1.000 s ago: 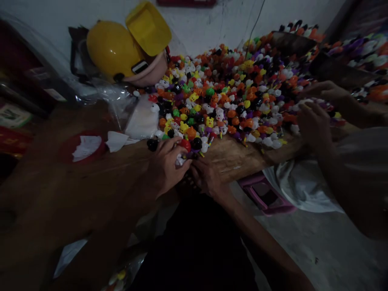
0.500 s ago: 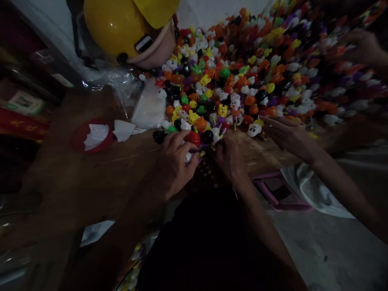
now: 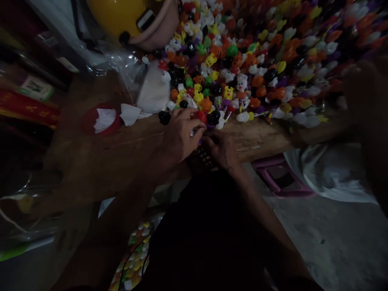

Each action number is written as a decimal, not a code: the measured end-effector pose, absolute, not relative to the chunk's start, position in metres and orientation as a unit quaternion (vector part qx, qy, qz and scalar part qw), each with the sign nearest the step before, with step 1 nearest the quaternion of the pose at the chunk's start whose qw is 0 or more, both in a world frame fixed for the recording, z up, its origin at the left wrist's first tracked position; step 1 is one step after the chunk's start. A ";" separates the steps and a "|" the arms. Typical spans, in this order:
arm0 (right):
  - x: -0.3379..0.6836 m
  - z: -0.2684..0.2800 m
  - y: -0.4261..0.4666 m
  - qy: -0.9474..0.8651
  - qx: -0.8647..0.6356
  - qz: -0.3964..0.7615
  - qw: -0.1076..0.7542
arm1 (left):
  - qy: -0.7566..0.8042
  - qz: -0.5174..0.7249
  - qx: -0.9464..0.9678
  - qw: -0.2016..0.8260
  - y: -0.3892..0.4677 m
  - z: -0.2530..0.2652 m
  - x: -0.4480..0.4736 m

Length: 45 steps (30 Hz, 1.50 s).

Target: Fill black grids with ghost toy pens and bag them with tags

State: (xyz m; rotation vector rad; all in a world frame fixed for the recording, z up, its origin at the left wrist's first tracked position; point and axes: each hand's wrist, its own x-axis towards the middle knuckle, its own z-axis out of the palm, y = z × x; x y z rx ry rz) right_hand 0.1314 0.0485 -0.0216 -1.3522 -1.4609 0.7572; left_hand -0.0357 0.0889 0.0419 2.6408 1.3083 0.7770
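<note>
My left hand point(image 3: 183, 131) is at the near edge of the toy pile. Its fingers are curled and closed around something small, with a white and a purple bit showing by the thumb. A red toy head point(image 3: 200, 117) and a black toy head point(image 3: 214, 117) lie just beyond its fingertips. Close beside it, my right hand point(image 3: 222, 148) has its fingers pinched together; what they hold, if anything, is hidden. Beneath both hands is a dark holder with rows of holes point(image 3: 207, 159) at the table's edge.
Many small coloured plastic toys point(image 3: 242, 83) cover the wooden table point(image 3: 130, 155). To the left are a red dish point(image 3: 87, 121) with paper slips, clear plastic bags point(image 3: 154, 89) and a yellow helmet point(image 3: 115, 18). A pink stool point(image 3: 280, 180) stands below; another person's arm point(image 3: 366, 105) is at right.
My right hand has moved in closer to my left, which stays by the red toy head. The other person's hand has left the white toy head at the table edge. The view has shifted.
</note>
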 end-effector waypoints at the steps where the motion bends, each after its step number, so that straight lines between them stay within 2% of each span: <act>1: 0.139 -0.023 0.048 -0.581 -0.573 0.316 0.484 | 0.434 0.263 0.861 0.046 0.089 0.040 -0.035; 4: 0.165 -0.022 0.050 -0.529 -0.661 0.274 0.456 | 0.431 0.285 0.854 0.052 0.088 0.036 -0.035; 8: 0.183 -0.014 0.074 -0.518 -0.789 0.132 0.304 | 0.425 0.298 0.853 0.054 0.087 0.032 -0.036; 11: 0.178 -0.011 0.101 -0.533 -0.818 0.098 0.194 | 0.415 0.317 0.852 0.040 0.085 0.031 -0.035; 13: 0.174 -0.012 0.115 -0.537 -0.822 0.091 0.164 | 0.411 0.331 0.849 0.033 0.084 0.030 -0.034; 22: 0.180 -0.003 0.124 -0.520 -0.838 0.068 0.152 | 0.402 0.358 0.843 0.016 0.083 0.023 -0.025; 26: 0.186 0.013 0.091 -0.535 -0.829 0.091 0.136 | 0.409 0.343 0.845 0.034 0.082 0.027 -0.025; 30: 0.202 0.003 0.038 -0.589 -0.794 0.088 0.121 | 0.412 0.344 0.843 0.047 0.083 0.029 -0.026; 36: 0.225 -0.037 0.005 -0.647 -0.740 0.033 0.182 | 0.444 0.309 0.839 0.065 0.083 0.030 -0.023; 40: 0.232 -0.038 0.011 -0.664 -0.713 0.078 0.209 | 0.456 0.308 0.832 0.067 0.085 0.028 -0.019; 45: 0.217 -0.033 0.002 -0.674 -0.649 0.143 0.321 | 0.457 0.297 0.835 0.076 0.087 0.029 -0.019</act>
